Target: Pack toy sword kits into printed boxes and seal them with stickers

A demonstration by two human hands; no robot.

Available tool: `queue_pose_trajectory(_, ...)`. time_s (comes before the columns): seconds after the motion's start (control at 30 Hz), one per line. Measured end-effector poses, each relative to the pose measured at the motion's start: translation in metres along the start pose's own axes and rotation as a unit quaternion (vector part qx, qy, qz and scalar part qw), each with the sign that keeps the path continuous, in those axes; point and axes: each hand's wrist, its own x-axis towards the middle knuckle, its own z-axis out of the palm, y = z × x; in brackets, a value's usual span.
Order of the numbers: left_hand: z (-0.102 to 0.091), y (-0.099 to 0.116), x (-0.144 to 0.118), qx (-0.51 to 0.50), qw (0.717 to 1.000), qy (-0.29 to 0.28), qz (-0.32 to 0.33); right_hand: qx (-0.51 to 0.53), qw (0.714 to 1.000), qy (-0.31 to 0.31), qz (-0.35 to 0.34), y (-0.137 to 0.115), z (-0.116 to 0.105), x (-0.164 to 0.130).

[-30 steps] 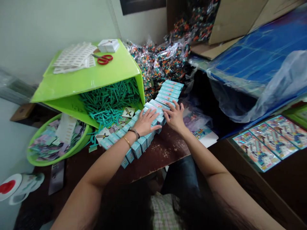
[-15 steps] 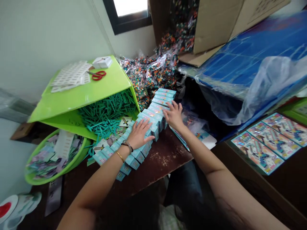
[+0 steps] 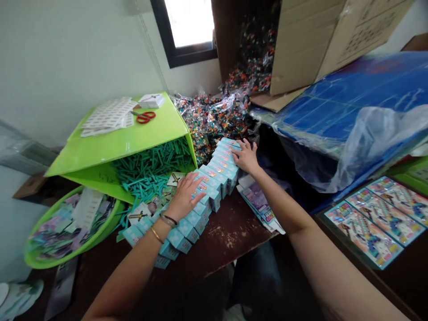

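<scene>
Here, a long diagonal row of small light-blue cartons lies on a worn brown table, running from the near left towards the far right. The left hand rests palm-down on the middle of the row, fingers spread and flat on the carton tops, gripping nothing; two bracelets circle its wrist. The right hand lies open on the far end of the row, fingers extended over the last cartons, likewise pinching nothing. Just right of the row, beneath the right forearm, lies a stack of flat printed cards, part of it overhanging the table edge. Left of the row, a tilted green bin spills teal plastic sticks towards the cartons; on its upper face lie red-handled scissors and white label sheets. A round green basin of mixed paper items sits at the near left. Behind the row, clear bags of multicoloured small pieces are heaped below a cardboard box. At right, a blue sheet under clear plastic film slopes above colourful printed packs
</scene>
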Motion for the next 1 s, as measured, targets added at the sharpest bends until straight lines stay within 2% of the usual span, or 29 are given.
queue_pose_trajectory(0.17, -0.016, -0.007, -0.003, -0.044, 0.992, 0.111, -0.036, 0.011, 0.994, -0.032, 0.108, 0.005, 0.0, 0.0)
queue_pose_trajectory(0.33, -0.009, -0.013, 0.003, -0.095, 0.985, 0.134, -0.045, 0.045, 0.988, -0.016, 0.147, 0.006, -0.012, 0.012)
queue_pose_trajectory(0.4, -0.011, -0.015, 0.003, -0.143, 0.976, 0.161, -0.04, 0.046, 0.987, -0.004, 0.154, -0.003, -0.021, 0.01)
queue_pose_trajectory(0.47, -0.02, -0.017, 0.002, -0.216, 0.952, 0.213, -0.033, 0.051, 0.988, 0.026, 0.145, -0.031, -0.026, -0.003)
queue_pose_trajectory(0.53, -0.032, -0.025, 0.001, -0.301, 0.913, 0.271, -0.043, 0.091, 0.993, 0.041, 0.06, -0.079, -0.025, -0.031)
queue_pose_trajectory(0.57, -0.039, -0.03, 0.001, -0.342, 0.889, 0.3, -0.055, 0.125, 0.992, 0.028, -0.02, -0.109, -0.024, -0.052)
queue_pose_trajectory(0.63, -0.052, -0.045, -0.001, -0.416, 0.836, 0.352, -0.068, 0.192, 0.952, -0.058, -0.23, -0.173, -0.023, -0.103)
queue_pose_trajectory(0.67, -0.06, -0.053, -0.003, -0.44, 0.816, 0.367, -0.08, 0.185, 0.932, -0.1, -0.294, -0.202, -0.023, -0.129)
queue_pose_trajectory(0.7, -0.067, -0.061, -0.008, -0.453, 0.802, 0.378, -0.097, 0.164, 0.92, -0.132, -0.331, -0.227, -0.023, -0.154)
queue_pose_trajectory(0.77, -0.082, -0.074, -0.028, -0.447, 0.793, 0.393, -0.129, 0.124, 0.913, -0.169, -0.35, -0.26, -0.021, -0.19)
queue_pose_trajectory(0.87, -0.089, -0.079, -0.083, -0.382, 0.799, 0.439, -0.152, 0.087, 0.921, -0.181, -0.333, -0.275, -0.018, -0.21)
queue_pose_trajectory(0.93, -0.073, -0.071, -0.131, -0.294, 0.797, 0.482, -0.213, 0.074, 0.925, -0.177, -0.329, -0.278, -0.017, -0.213)
queue_pose_trajectory(1.0, -0.04, -0.057, -0.179, -0.228, 0.778, 0.499, -0.307, 0.068, 0.921, -0.179, -0.339, -0.284, -0.017, -0.218)
